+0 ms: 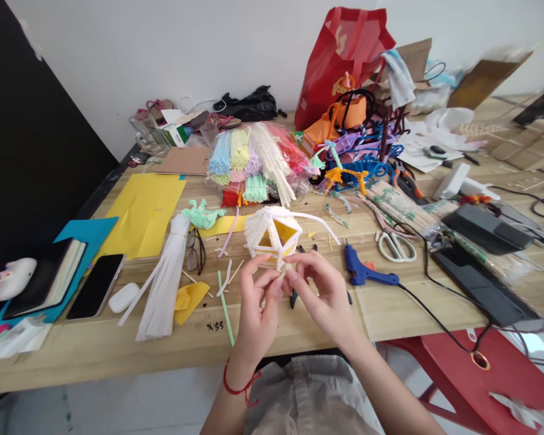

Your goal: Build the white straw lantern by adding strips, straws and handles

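Both my hands hold up a small lantern-like frame (274,232) made of white pipe cleaners with yellow paper panels, just above the wooden table (118,344). My left hand (256,308) pinches its lower edge with thumb and fingers. My right hand (324,293) pinches the same lower corner from the right. A loose white pipe cleaner end (320,220) trails from the frame to the right. A bundle of white pipe cleaners (163,284) lies to the left of my hands.
A blue glue gun (365,272) with a black cord lies right of my hands, white scissors (394,246) beyond it. Packs of coloured pipe cleaners (254,160), yellow paper (142,211), glasses (194,251), a phone (95,285) and a red bag (340,54) crowd the table. A red stool (494,374) stands at right.
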{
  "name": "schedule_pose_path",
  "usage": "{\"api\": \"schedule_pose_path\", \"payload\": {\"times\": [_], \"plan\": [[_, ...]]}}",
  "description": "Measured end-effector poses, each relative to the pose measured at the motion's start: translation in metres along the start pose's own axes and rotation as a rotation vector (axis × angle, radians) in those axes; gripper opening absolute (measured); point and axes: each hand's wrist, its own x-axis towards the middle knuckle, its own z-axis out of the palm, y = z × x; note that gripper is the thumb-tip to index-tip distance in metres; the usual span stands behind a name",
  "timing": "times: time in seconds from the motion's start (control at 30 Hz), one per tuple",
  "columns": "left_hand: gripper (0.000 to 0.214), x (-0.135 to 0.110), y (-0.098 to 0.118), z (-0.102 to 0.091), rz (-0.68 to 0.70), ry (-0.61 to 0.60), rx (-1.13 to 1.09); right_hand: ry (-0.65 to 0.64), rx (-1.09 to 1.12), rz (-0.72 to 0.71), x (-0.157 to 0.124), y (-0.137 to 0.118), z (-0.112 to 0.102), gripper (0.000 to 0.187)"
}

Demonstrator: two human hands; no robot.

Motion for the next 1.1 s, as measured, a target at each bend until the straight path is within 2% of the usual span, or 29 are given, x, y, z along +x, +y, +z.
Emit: {"api": "schedule_pose_path", "payload": {"times": [0.2,0.43,0.53,0.67,0.8,1.0,1.1], "plan": [[0.030,0.000,0.001,0.000,0.020,0.003,0.003,-0.059,0.019,0.060,0.004,-0.004,-0.006,0.015],[0.029,-0.003,-0.002,0.003,0.147,0.058,0.019,-0.099,0.320,0.236,0.005,-0.005,-0.004,0.018],[0.030,-0.006,-0.009,0.003,0.250,0.102,0.117,-0.103,0.487,0.337,0.006,-0.007,-0.003,0.023],[0.030,-0.003,-0.012,0.001,0.496,0.202,0.360,-0.039,0.604,0.518,0.003,-0.005,-0.003,0.025],[0.025,0.003,-0.013,-0.004,0.683,0.210,0.612,-0.037,0.669,0.599,0.001,-0.004,-0.004,0.025],[0.023,0.005,-0.024,-0.013,0.743,0.197,0.727,-0.012,0.688,0.640,0.000,-0.005,-0.003,0.027],[0.020,0.005,-0.023,-0.015,0.707,0.181,0.767,0.007,0.690,0.644,0.000,-0.003,0.000,0.027]]}}
